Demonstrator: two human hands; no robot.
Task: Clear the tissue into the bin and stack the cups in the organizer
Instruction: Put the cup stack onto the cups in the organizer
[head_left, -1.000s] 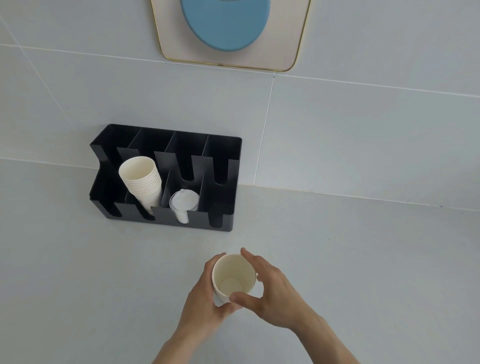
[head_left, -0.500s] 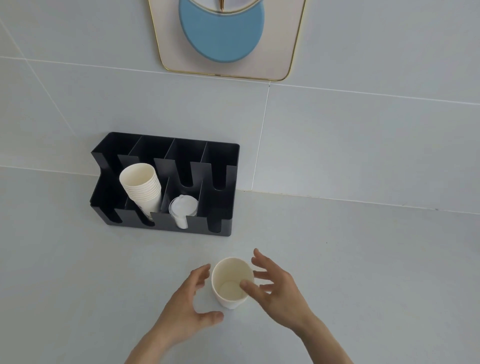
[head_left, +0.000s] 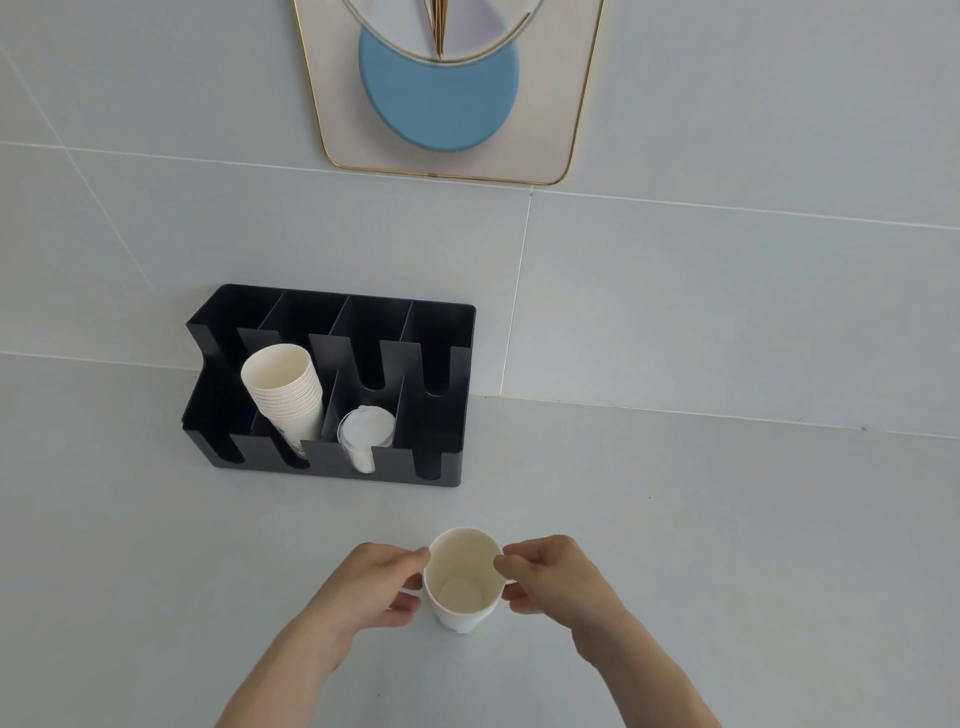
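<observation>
Black organizer (head_left: 332, 462), cup stack (head_left: 285, 389) inside, lids (head_left: 366, 428)

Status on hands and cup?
Left hand and right hand pinch the cup rim. Cup upright, on counter. Path to organizer clear.

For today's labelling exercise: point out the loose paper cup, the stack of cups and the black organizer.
loose paper cup (head_left: 462, 564), head view, inner wall.
stack of cups (head_left: 291, 410), head view, stacked rims.
black organizer (head_left: 337, 461), head view, front wall.
</observation>
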